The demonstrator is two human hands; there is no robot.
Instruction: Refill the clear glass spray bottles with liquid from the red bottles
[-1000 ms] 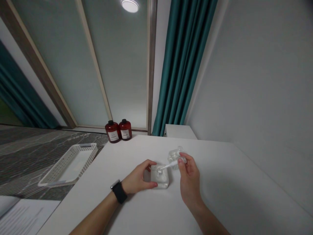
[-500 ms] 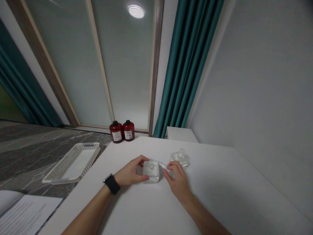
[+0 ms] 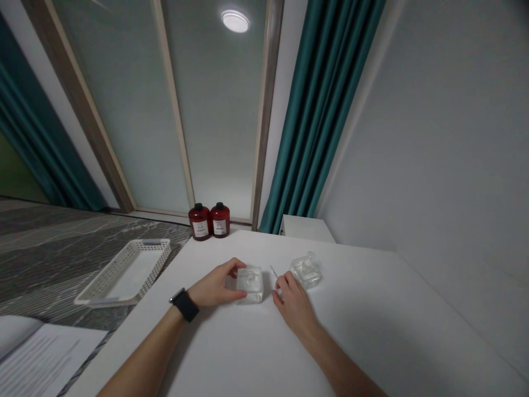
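Working at the white table (image 3: 243, 353), we have our left hand (image 3: 212, 285) and right hand (image 3: 294, 304) near each other. Left thumb and fingers clamp a clear square container (image 3: 250, 289) on the tabletop; a second clear container (image 3: 307, 270) sits just beyond the right. Whether our right fingers grip the thin stick (image 3: 273, 271) beside them, we cannot tell.

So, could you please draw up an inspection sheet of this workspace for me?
Surface: white table, top looks smooth.
Things in hand: square clear container on the table; thin pale stick, mostly hidden; second clear container beside the right hand.
Clutter: two dark-red bottles at the far left corner; white basket and printed pages beyond the left edge.
Hands: left hand grips the square clear container; right hand pinches the stick.
Cables: nothing seen.
Surroundings: teal curtain, pale wall.
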